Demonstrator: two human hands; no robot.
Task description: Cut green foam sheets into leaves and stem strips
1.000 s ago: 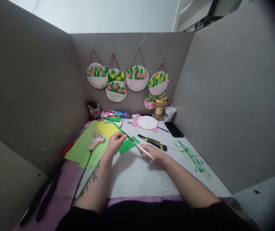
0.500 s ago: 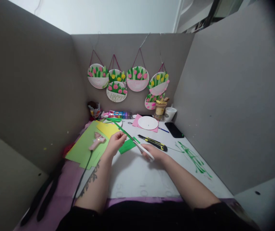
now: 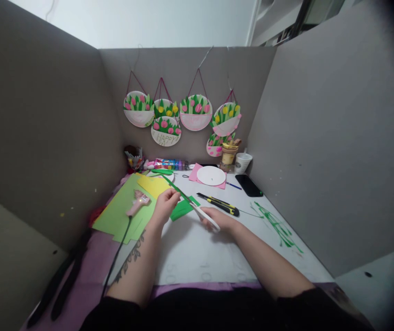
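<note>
My right hand (image 3: pixel 217 218) is closed round the white handles of a pair of scissors (image 3: pixel 208 219), whose blades point up and left. Pinched in the fingers of my left hand (image 3: pixel 167 202) is a narrow green paper strip (image 3: pixel 171 183), with the blades lying along it. Below the blades a wider piece of green paper (image 3: pixel 182 210) rests on the white work surface. Just beyond my right hand lie black-and-yellow utility knives (image 3: pixel 219 203). To the left of my left hand a pink glue gun (image 3: pixel 139 202) sits on light green paper (image 3: pixel 114 216).
Green paper scraps (image 3: pixel 276 225) are scattered at the right, below a black phone (image 3: pixel 248 185). A white paper plate (image 3: pixel 211 175) lies on pink paper at the back, near a paper cup (image 3: pixel 242 163). Decorated plates (image 3: pixel 196 120) hang on the grey back panel.
The view has shifted very slightly. Both hands, the scissors and the green strip stay in nearly the same place, the strip's far end sitting a little lower.
</note>
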